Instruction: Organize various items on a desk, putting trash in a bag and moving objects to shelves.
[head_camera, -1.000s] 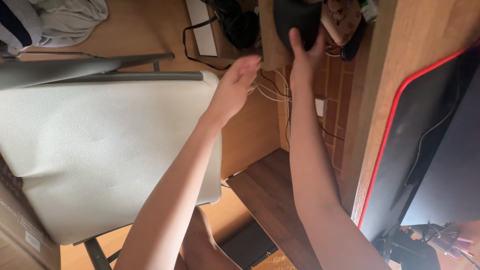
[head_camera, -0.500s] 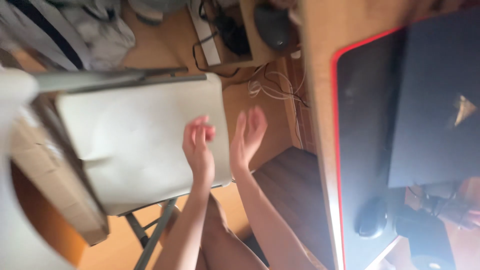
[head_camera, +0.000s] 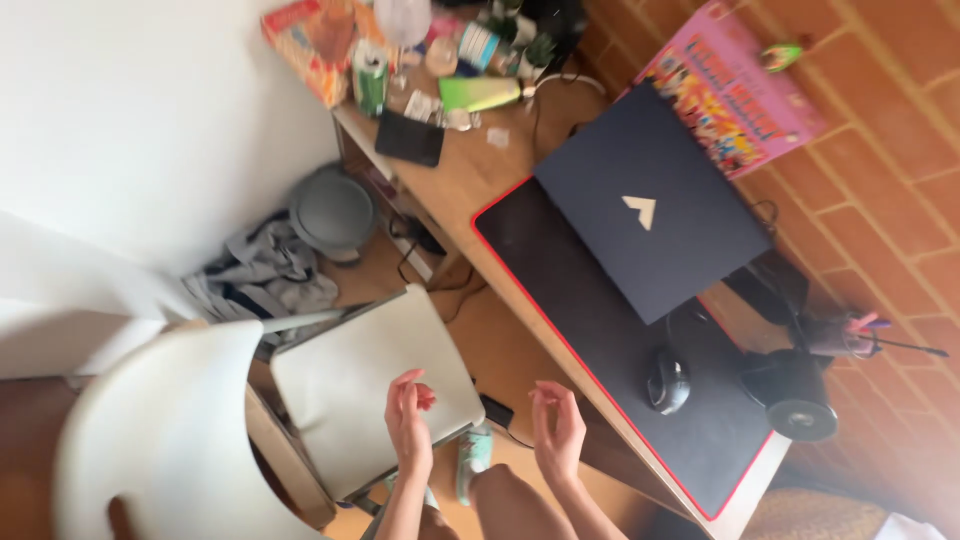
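Both of my hands hang in the air in front of me, holding nothing. My left hand (head_camera: 410, 420) has its fingers loosely curled over the pale seat of a folding chair (head_camera: 365, 390). My right hand (head_camera: 556, 425) is open with fingers spread, just left of the wooden desk's edge (head_camera: 470, 175). On the desk lies a black mat with a red rim (head_camera: 600, 330), a closed dark laptop (head_camera: 650, 215) and a black mouse (head_camera: 668, 381).
A white chair back (head_camera: 170, 440) fills the lower left. Clothes (head_camera: 262, 275) and a grey bin (head_camera: 332, 212) lie on the floor by the white wall. Bottles, a can and boxes crowd the desk's far end (head_camera: 430, 50). A brick wall runs at right.
My view has swung up from under the desk to its top. Both hands drew back from the shelf under the desk and now hang free near the chair seat.
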